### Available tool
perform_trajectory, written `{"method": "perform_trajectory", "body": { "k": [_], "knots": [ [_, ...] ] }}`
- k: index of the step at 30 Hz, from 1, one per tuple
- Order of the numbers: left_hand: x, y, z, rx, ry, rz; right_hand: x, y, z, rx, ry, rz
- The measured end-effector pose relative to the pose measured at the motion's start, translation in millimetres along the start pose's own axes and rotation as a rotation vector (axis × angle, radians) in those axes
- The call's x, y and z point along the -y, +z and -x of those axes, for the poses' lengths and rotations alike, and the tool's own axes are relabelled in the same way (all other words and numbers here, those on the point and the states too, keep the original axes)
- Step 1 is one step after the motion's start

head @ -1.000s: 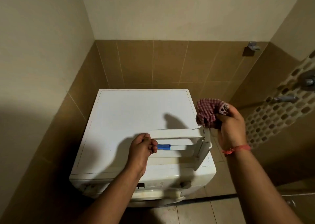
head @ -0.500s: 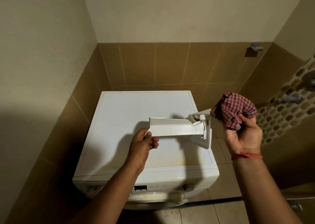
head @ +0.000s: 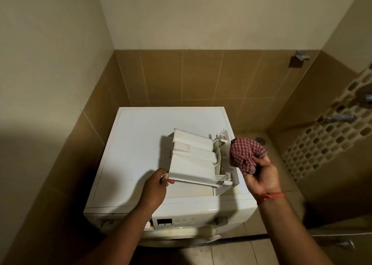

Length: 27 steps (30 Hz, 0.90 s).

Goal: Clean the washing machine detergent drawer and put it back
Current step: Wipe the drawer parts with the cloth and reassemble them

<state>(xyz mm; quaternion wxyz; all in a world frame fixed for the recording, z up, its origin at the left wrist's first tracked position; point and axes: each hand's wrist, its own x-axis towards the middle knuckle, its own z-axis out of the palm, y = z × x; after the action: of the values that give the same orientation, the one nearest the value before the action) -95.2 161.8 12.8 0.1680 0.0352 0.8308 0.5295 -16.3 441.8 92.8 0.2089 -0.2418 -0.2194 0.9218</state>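
The white detergent drawer is held up over the washing machine, turned so its ribbed underside faces me and its front panel points right. My left hand grips the drawer's near left corner. My right hand holds a bunched red-and-white checked cloth just right of the drawer's front panel, a small gap apart from it. The inside of the drawer is hidden.
The machine stands in a corner of brown tiled walls. Its control panel faces me at the front, with the drawer slot at its left. Taps stick out of the right wall, and a floor drain lies behind the cloth.
My left hand has lifted the drawer off the machine top and rolled it from edge-on to underside facing me. My right hand with the cloth moved right and a little lower.
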Motion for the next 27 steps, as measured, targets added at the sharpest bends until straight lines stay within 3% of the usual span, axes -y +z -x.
{"method": "perform_trajectory", "body": {
  "k": [5, 8, 13, 18, 22, 24, 27],
  "knots": [
    [15.0, -8.5, -0.9, -0.036, 0.253, -0.496, -17.0, 6.1, 1.2, -0.030, 0.052, 0.118],
    [28.3, -10.4, -3.2, -0.022, 0.293, -0.709, -27.9, 11.4, 3.7, -0.026, 0.057, 0.212],
    [35.4, -11.6, -0.7, 0.077, 0.280, -0.798, -50.1, 33.0, 13.6, 0.005, -0.074, 0.489],
    [21.7, -24.6, -4.1, -0.077, 0.204, -0.645, -80.8, 33.2, 15.4, 0.140, -0.231, 1.035],
    [0.0, -36.1, -21.9, -0.158, 0.370, -0.696, -108.8, 27.0, 16.9, 0.317, -0.707, 1.824],
    [-17.6, -36.0, -30.2, -0.041, 0.385, -0.697, -126.3, 17.8, 20.6, 0.425, -0.691, 1.995],
    [-32.7, -32.1, -48.0, 0.225, 0.373, -0.882, -137.7, 9.3, 28.5, 0.430, -0.715, 2.328]
  ]
}}
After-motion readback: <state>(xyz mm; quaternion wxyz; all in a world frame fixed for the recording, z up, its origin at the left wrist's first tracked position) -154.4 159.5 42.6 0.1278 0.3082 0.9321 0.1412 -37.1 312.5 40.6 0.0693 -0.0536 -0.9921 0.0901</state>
